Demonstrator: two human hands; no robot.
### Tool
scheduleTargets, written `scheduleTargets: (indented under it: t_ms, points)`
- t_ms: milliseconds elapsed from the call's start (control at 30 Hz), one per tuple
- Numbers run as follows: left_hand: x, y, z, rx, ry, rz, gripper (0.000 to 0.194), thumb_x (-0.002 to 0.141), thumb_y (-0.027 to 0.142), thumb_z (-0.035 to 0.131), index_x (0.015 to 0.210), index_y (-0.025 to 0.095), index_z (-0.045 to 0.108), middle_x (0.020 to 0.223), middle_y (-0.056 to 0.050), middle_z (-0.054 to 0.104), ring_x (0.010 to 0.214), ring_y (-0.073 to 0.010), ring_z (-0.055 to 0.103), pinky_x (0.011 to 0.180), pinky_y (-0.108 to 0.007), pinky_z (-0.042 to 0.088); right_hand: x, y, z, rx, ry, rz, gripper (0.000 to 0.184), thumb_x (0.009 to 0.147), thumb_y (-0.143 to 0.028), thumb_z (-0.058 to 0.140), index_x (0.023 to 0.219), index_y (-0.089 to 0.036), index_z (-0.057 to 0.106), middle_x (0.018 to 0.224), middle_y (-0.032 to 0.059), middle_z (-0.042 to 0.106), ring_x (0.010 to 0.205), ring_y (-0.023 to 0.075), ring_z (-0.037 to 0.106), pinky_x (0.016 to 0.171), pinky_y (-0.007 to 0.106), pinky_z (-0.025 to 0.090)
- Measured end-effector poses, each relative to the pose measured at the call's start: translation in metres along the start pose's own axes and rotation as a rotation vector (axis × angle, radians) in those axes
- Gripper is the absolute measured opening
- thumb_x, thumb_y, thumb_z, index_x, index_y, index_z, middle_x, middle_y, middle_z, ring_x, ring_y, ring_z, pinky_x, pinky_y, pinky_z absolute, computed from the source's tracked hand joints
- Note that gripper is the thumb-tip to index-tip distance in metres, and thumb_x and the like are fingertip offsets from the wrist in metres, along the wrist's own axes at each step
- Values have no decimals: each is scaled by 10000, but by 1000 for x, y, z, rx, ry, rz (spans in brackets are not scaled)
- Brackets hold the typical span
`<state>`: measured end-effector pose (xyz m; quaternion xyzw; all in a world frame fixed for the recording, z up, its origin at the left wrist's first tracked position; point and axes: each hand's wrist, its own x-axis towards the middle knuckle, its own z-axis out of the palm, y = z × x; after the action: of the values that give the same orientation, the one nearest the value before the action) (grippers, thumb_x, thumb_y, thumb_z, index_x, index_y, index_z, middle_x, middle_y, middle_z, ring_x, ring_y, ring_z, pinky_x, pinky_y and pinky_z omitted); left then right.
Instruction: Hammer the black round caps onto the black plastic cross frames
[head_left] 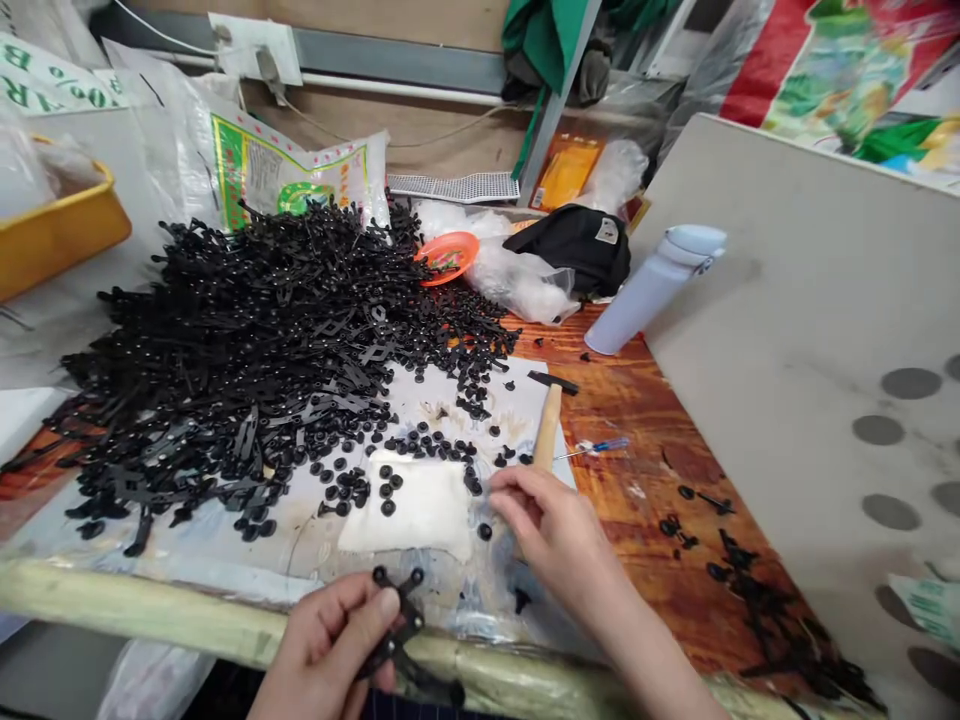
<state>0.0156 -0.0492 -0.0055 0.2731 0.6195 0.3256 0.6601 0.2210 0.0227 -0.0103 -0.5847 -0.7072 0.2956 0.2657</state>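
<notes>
My left hand [337, 640], at the front edge of the table, is closed on a black plastic linkage part [405, 625] with crossed arms and round ends. My right hand [559, 530] hovers over the hammer [549, 425], covering part of its wooden handle; its fingers are loosely curled and apart, with nothing visible between them. Nearest its fingertips are small black round caps [474, 484]. More caps lie on and around a white cloth pad [427, 520] in front of me. A single cap [484, 532] sits just left of my right hand.
A large heap of black linkage parts [262, 310] covers the left and back. An orange dish [450, 258], a black bag [574, 245] and a pale blue bottle [652, 290] stand behind. A small screwdriver [600, 447] lies right of the hammer; loose black pieces [757, 600] lie along the right panel.
</notes>
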Motion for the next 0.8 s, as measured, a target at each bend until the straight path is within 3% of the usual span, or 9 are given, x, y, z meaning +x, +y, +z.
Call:
scheduleTargets:
  t_ms: [100, 233, 367, 533, 700, 800]
  points:
    - [1, 3, -2, -45, 49, 10, 437, 704, 582, 653, 637, 156, 580, 412, 24, 568, 235, 23, 227, 319, -147, 49, 19, 9, 3, -153, -53, -22, 118, 798, -99, 559, 799, -201, 620, 789, 20, 626, 682, 174, 578, 628, 271, 418]
    - [3, 5, -8, -100, 97, 28, 403, 720, 527, 661, 611, 156, 551, 436, 9, 598, 226, 23, 251, 315, -138, 48, 21, 11, 7, -223, -35, -14, 144, 796, -74, 539, 752, -194, 607, 749, 26, 621, 660, 187, 576, 615, 281, 403]
    - [10, 11, -18, -73, 134, 68, 395, 678, 533, 701, 649, 148, 618, 418, 18, 574, 247, 20, 220, 305, -133, 64, 24, -9, 9, -254, -7, -43, 114, 839, -117, 548, 795, -196, 617, 787, 29, 637, 711, 193, 591, 656, 288, 410]
    - [20, 13, -17, -97, 155, 162, 337, 677, 465, 731, 622, 149, 627, 401, 29, 547, 280, 14, 221, 312, -116, 74, 40, -40, 34, -268, -97, -135, 93, 839, -120, 588, 823, -196, 639, 839, 28, 642, 749, 184, 603, 674, 272, 425]
    - [27, -2, -20, -194, 193, 190, 350, 660, 482, 748, 629, 175, 582, 402, 57, 517, 275, -14, 263, 274, -109, 147, 39, -45, 39, -302, -104, -123, 146, 833, -104, 593, 954, -174, 633, 909, 55, 624, 805, 207, 596, 701, 303, 446]
    - [31, -8, -24, -258, 216, 216, 318, 689, 464, 737, 683, 186, 584, 435, 60, 537, 283, -27, 292, 267, -112, 192, 39, -53, 40, -312, -130, -238, 205, 837, -101, 603, 1023, -183, 623, 977, 55, 613, 924, 216, 555, 807, 313, 439]
